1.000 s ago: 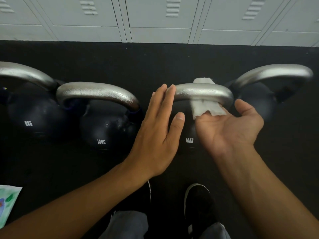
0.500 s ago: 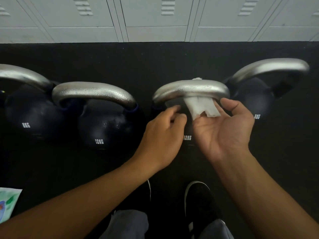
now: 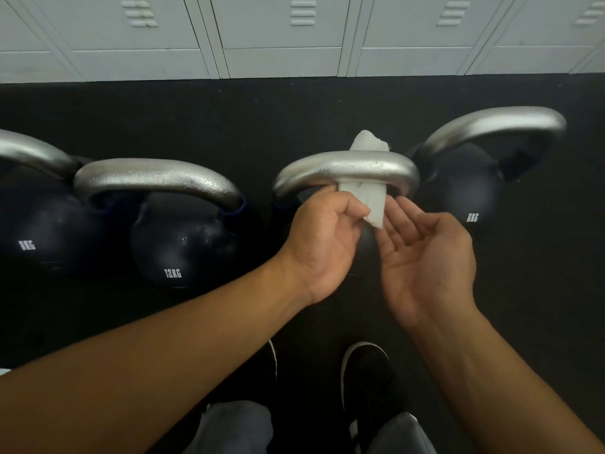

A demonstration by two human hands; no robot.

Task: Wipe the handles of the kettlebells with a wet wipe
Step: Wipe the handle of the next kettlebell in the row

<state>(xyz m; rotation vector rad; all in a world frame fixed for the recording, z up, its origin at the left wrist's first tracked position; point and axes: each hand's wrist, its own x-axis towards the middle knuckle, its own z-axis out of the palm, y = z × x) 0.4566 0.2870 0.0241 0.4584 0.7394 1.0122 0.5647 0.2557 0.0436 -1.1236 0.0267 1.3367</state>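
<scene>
Several dark kettlebells with silver handles stand in a row on the black floor. A white wet wipe (image 3: pixel 371 201) is threaded under the handle (image 3: pixel 347 168) of the third kettlebell, its far end sticking up behind the bar. My left hand (image 3: pixel 324 237) pinches the wipe's near end just below the handle. Beside it on the right, my right hand (image 3: pixel 425 253) lies palm up with fingers relaxed, its fingertips touching the wipe's edge. A 12KG kettlebell (image 3: pixel 183 247) sits to the left and an 8KG kettlebell (image 3: pixel 465 191) to the right.
Grey lockers (image 3: pixel 294 34) line the wall behind the kettlebells. Another kettlebell (image 3: pixel 32 224) stands at the far left. My black shoes (image 3: pixel 366 371) and grey trouser legs are on the floor below my hands.
My left hand dropped from the handle, curled its fingers and took hold of the wipe's near end. My right hand let go of the wipe and opened beside it.
</scene>
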